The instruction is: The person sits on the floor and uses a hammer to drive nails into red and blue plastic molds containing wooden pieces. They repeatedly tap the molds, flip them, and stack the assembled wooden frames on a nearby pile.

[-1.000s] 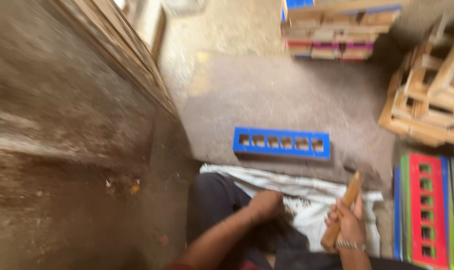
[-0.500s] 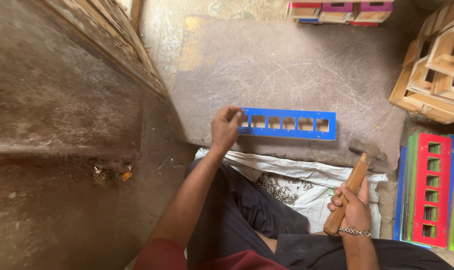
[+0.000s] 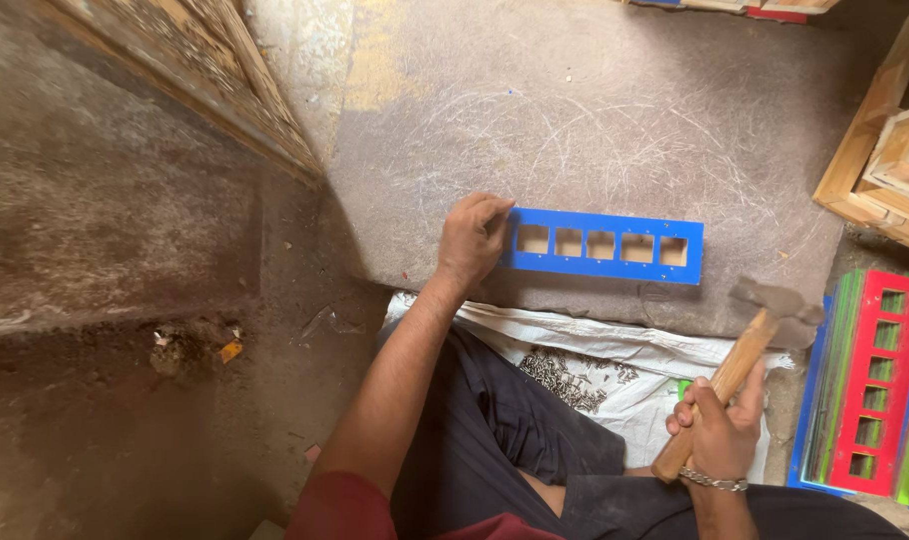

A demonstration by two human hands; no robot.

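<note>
A long blue panel (image 3: 605,246) with several square cut-outs lies flat on a grey stone slab (image 3: 595,120). My left hand (image 3: 469,238) rests on the panel's left end, fingers curled over its corner. My right hand (image 3: 720,430) grips the wooden handle of a hammer (image 3: 740,360), whose metal head points up and away near the slab's front right edge, blurred. I sit on the ground with a white sack (image 3: 585,350) over my lap area, and a heap of small nails (image 3: 565,372) lies on it.
A stack of coloured panels with a red one on top (image 3: 880,385) stands at the right. Bare wooden frames (image 3: 890,150) are piled at the upper right. A wooden board edge (image 3: 225,90) runs diagonally at the upper left, beside a dirt floor (image 3: 105,300).
My left hand went from my lap to the blue panel's left end and stays there. The hammer in my right hand has tipped slightly forward; the view shifted down.
</note>
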